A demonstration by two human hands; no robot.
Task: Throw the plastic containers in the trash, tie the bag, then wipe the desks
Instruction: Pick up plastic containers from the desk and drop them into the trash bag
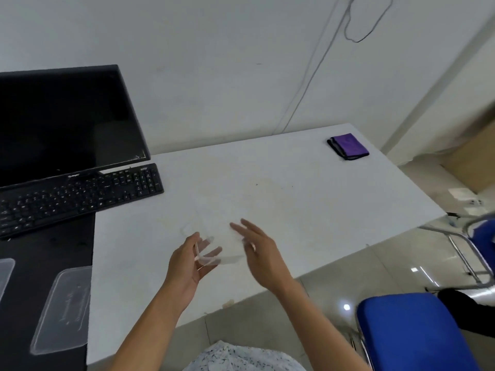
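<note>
A clear plastic container [214,236] is lifted over the white desk [294,199], hard to make out against it. My left hand [187,259] grips its near left edge, fingers under it and thumb on top. My right hand [258,250] lies against its right side with the fingers straight. Two clear plastic lids lie on the black desk [48,253] at the lower left: one lid [63,309] in full view, the other lid [5,271] cut off by the frame edge. A folded purple cloth [348,146] sits at the white desk's far right corner.
A black monitor [61,121] and a black keyboard [77,196] stand at the left. A blue chair [412,333] is at the lower right, and another blue chair [482,245] further right. Cables hang on the wall behind.
</note>
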